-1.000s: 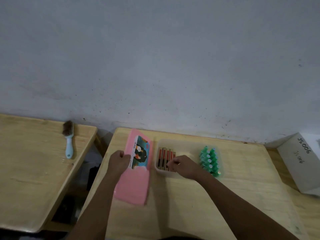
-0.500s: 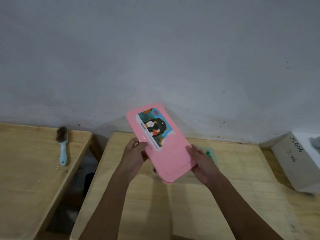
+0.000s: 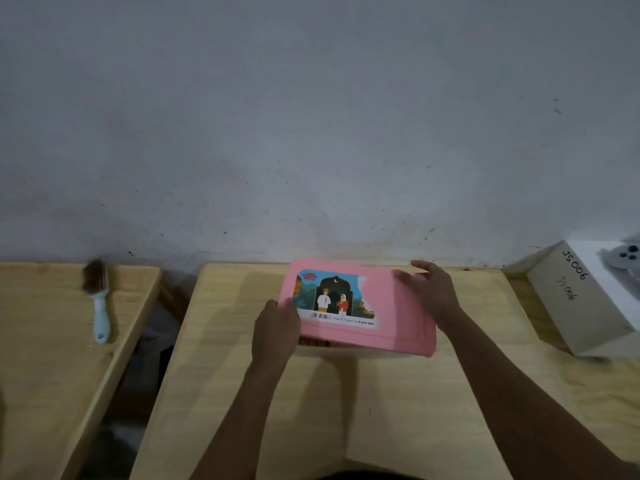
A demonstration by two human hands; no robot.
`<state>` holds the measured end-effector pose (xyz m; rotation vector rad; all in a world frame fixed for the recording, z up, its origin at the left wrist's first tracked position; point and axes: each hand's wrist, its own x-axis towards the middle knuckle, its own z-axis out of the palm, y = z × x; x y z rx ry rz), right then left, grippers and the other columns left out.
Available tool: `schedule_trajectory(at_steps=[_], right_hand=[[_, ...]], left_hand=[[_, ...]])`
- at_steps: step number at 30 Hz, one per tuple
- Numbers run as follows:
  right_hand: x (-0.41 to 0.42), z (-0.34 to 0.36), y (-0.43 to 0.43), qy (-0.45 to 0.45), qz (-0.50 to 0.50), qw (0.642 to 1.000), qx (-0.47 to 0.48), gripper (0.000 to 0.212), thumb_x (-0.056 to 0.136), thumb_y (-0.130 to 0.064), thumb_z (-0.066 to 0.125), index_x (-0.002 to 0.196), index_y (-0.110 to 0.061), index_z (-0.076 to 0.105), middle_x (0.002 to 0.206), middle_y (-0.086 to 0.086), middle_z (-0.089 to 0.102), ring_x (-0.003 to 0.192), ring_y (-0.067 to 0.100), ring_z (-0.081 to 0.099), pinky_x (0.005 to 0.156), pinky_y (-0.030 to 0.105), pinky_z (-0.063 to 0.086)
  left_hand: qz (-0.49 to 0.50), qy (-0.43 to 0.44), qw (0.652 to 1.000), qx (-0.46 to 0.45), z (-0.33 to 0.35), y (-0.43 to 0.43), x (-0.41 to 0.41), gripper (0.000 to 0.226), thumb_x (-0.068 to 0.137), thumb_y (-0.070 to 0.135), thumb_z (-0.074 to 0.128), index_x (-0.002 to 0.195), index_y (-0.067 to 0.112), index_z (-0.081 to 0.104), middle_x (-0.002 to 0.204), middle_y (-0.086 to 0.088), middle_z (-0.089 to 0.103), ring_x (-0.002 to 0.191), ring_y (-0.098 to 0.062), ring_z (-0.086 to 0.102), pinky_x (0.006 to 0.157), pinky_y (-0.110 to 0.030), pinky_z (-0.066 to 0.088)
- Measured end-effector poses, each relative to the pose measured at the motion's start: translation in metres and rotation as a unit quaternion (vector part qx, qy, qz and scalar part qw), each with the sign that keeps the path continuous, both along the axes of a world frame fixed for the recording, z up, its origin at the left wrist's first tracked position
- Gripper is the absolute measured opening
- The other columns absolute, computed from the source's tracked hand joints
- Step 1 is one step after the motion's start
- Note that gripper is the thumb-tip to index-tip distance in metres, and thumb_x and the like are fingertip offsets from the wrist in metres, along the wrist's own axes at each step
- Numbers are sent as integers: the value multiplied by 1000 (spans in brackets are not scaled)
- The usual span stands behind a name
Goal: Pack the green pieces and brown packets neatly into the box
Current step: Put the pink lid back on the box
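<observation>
Lowered from mid-air, the flat pink plastic lid [image 3: 391, 317] now covers the pale box [image 3: 363, 353] on the wooden worktop [image 3: 381, 410]. Left hand [image 3: 275, 336] pinches the lid's left edge; right hand [image 3: 433, 296] presses straight, spread fingers [image 3: 403, 278] on its far corner.

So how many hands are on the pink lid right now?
2. The left hand holds the pink lid at its near left corner; the right hand rests on its far right end.

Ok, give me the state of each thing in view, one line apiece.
pink lid: lying over the box, seating unclear.
box: covered, only its front wall shows.
brown packets: inside, glimpsed under the lid's front edge.
left hand: grips the lid's left end.
right hand: fingers extended on the lid's right end.
brush: lying flat on the left table.
</observation>
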<state>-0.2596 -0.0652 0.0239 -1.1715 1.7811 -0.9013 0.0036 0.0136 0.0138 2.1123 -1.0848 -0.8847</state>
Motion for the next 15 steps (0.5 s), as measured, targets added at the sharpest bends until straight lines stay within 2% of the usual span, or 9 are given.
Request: schedule_trajectory(at_steps=[4, 6, 10, 15], right_hand=[[11, -16, -15, 58, 16, 998, -3, 57, 82, -44, 71, 130, -20, 51, 113, 5, 61, 100, 20, 56, 82, 30, 42], [12, -25, -20, 82, 34, 996, 6, 57, 85, -42, 69, 134, -19, 49, 121, 6, 59, 104, 19, 53, 86, 31, 41], [12, -47, -22, 148, 74, 986, 35, 54, 90, -37, 63, 137, -16, 48, 140, 10, 49, 122, 27, 50, 99, 41, 42], [13, -57, -18, 186, 72, 979, 37, 48, 92, -44, 56, 134, -21, 51, 140, 7, 48, 120, 27, 52, 96, 46, 43]], left_hand=[[2, -76, 997, 27, -20, 10, -8, 41, 98, 38, 38, 104, 0, 51, 101, -25, 66, 96, -41, 63, 72, -38, 45], [-12, -83, 996, 39, -28, 12, -9, 40, 98, 38, 38, 104, 1, 50, 102, -26, 66, 97, -42, 62, 73, -39, 46], [-43, -83, 995, 30, -40, 15, -17, 33, 99, 35, 37, 104, 4, 48, 99, -25, 67, 92, -41, 64, 69, -39, 47], [-66, -77, 994, 33, -49, 17, -19, 33, 100, 35, 32, 107, 6, 45, 102, -19, 68, 91, -36, 66, 65, -36, 47]])
